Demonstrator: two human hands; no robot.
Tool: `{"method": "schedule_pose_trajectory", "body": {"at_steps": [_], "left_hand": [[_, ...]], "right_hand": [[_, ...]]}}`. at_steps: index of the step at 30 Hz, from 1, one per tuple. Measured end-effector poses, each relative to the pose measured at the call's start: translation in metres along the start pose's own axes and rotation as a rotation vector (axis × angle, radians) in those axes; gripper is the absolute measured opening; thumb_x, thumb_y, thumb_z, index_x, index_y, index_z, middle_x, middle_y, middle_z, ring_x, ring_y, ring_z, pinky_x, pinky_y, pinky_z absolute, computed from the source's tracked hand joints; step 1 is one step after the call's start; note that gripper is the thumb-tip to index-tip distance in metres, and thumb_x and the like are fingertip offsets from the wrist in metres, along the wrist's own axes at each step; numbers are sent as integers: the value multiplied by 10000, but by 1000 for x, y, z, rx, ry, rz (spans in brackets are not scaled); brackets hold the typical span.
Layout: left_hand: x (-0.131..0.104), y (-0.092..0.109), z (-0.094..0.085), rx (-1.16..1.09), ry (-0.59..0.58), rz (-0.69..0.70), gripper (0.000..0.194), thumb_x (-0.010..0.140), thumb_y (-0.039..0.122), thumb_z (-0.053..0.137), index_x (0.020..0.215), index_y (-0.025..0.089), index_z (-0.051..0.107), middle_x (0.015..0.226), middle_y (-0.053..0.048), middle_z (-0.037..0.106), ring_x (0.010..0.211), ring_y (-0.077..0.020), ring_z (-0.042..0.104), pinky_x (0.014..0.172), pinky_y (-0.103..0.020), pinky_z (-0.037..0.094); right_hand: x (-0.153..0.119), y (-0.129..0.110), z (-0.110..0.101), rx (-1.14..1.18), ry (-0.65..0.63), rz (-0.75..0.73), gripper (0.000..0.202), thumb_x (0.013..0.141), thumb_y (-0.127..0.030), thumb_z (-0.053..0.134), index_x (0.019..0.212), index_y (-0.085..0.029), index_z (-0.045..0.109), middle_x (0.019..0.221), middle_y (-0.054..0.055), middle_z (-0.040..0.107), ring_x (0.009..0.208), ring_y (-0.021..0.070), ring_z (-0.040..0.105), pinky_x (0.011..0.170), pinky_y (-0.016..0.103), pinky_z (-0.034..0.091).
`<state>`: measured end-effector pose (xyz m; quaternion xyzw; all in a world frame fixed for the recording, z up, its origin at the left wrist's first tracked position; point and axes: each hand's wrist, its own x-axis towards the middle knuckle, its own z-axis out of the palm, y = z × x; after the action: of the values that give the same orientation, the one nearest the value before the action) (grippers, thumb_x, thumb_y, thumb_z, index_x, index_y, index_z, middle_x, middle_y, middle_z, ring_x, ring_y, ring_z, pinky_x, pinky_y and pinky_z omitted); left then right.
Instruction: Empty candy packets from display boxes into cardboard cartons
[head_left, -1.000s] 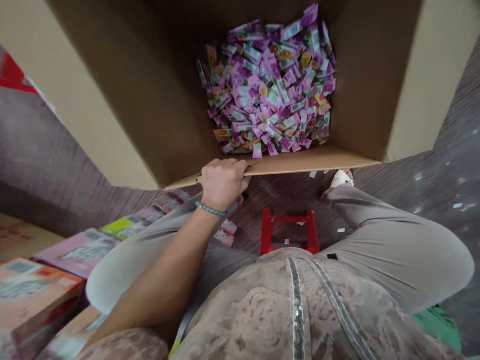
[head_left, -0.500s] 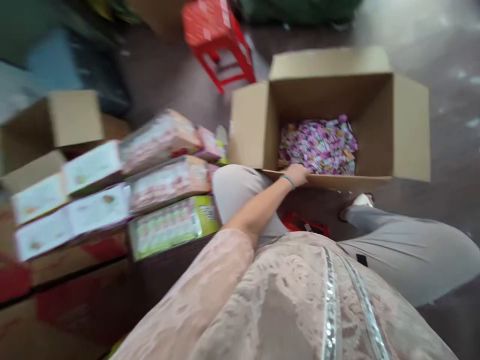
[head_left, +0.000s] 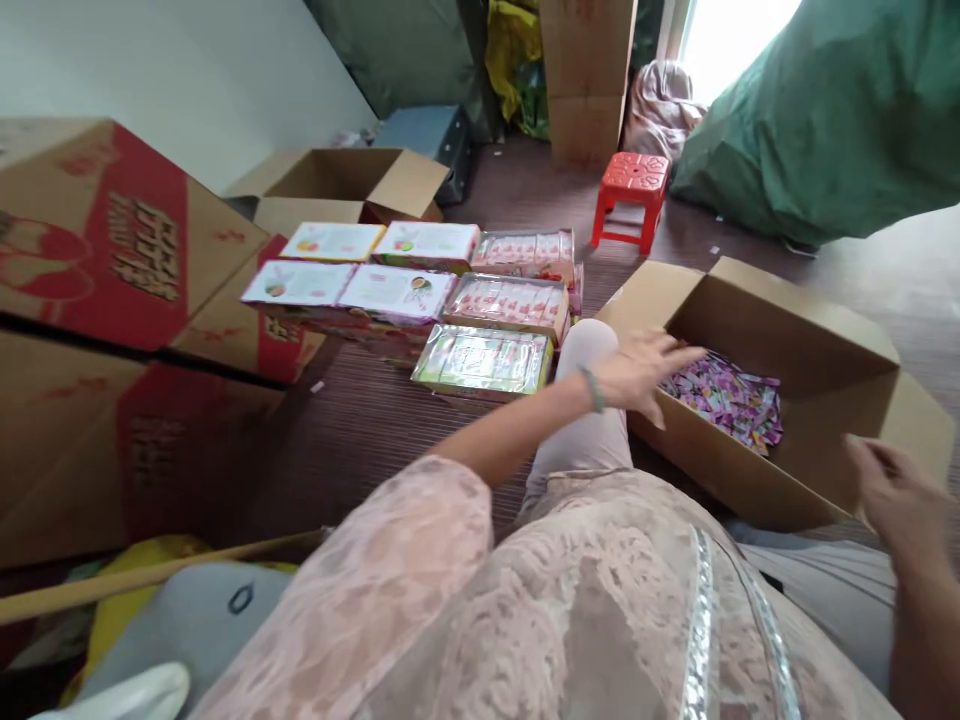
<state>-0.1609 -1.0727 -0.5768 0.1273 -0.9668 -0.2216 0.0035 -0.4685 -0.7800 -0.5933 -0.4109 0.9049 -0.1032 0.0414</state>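
Observation:
An open cardboard box (head_left: pixel 739 465) stands on the floor before my knees, with many small purple and white packets (head_left: pixel 727 398) inside. My left hand (head_left: pixel 637 375), a band at its wrist, is over the box's near left edge, its fingers spread and holding nothing. At the box's right side is my right hand (head_left: pixel 896 490), blurred, with its fingers curled together; what they hold, if anything, cannot be made out. Left of my knee are clear-topped packs, one green (head_left: pixel 484 360) and one pink (head_left: pixel 506 305), beside white-topped boxes (head_left: pixel 397 292).
A red stool (head_left: pixel 634 195) stands beyond the box. Large green sacks (head_left: pixel 825 130) lie at the back right. Big printed cartons (head_left: pixel 142 240) are stacked at the left, and another open box (head_left: pixel 307 210) sits behind the white-topped boxes. A grey chair (head_left: pixel 217 610) is at lower left.
The view has swung to the left. My left hand has let go of the box's near edge and spread its fingers. My right hand has come into view at the box's right side.

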Motion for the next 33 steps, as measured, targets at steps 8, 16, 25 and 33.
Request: {"method": "schedule_pose_trajectory", "body": {"at_steps": [8, 16, 25, 33], "left_hand": [[-192, -157, -13, 173, -348, -724, 1558, 566, 712, 971, 1796, 230, 145, 1831, -276, 57, 1665, -574, 32, 1320, -723, 81], [-217, -168, 12, 191, -231, -668, 1325, 656, 610, 896, 1772, 268, 270, 1787, -245, 195, 1640, -540, 133, 1315, -677, 191], [-206, -183, 8, 188, -229, -624, 1313, 590, 457, 878, 1755, 242, 313, 1630, -201, 404, 1504, -471, 312, 1297, -554, 265], [-233, -155, -10, 126, -102, -770, 1032, 706, 502, 792, 1670, 260, 514, 1281, -133, 592, 1223, -362, 536, 1115, -442, 439]], "right_hand": [[20, -89, 140, -134, -442, -233, 757, 988, -549, 684, 1621, -178, 500, 1571, 208, 615, 1445, 397, 580, 1184, 569, 471], [15, -78, 152, -385, -496, -201, 345, 1129, -400, 544, 1224, -123, 727, 1228, 184, 773, 1107, 322, 752, 843, 349, 493], [21, -62, 160, -350, -492, -209, 341, 1116, -442, 562, 1221, -197, 774, 1274, 139, 779, 1140, 302, 752, 818, 319, 511], [34, -67, 152, -244, -709, -141, 417, 1112, -477, 535, 1362, -227, 754, 1283, 134, 796, 1213, 325, 744, 938, 364, 542]]}}
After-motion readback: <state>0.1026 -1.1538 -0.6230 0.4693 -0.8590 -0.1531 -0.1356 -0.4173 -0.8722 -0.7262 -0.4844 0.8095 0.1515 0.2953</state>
